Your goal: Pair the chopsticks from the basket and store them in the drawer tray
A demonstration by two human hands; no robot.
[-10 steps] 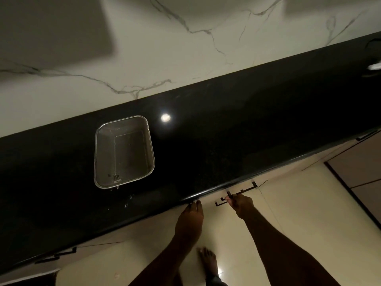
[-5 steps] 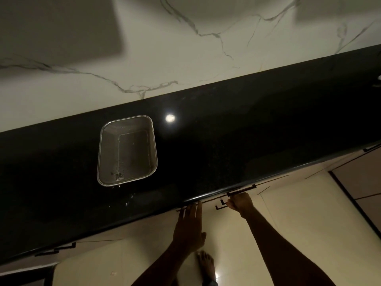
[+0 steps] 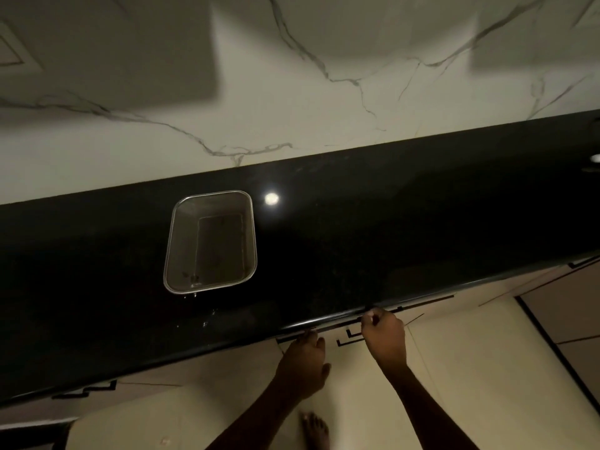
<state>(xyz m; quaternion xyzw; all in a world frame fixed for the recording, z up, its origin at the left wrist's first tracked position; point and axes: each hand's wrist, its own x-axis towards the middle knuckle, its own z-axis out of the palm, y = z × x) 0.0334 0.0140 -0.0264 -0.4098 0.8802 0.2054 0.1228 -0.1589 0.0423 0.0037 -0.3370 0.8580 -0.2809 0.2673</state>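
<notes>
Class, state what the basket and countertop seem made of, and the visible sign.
Basket: likely fine metal mesh, shiny rim, see-through grey walls. Countertop: probably polished black stone; it mirrors a light as a bright spot.

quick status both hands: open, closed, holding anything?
Left hand: open, straight fingers reaching up to the countertop edge, holding nothing.
Right hand: closed round the drawer handle.
</notes>
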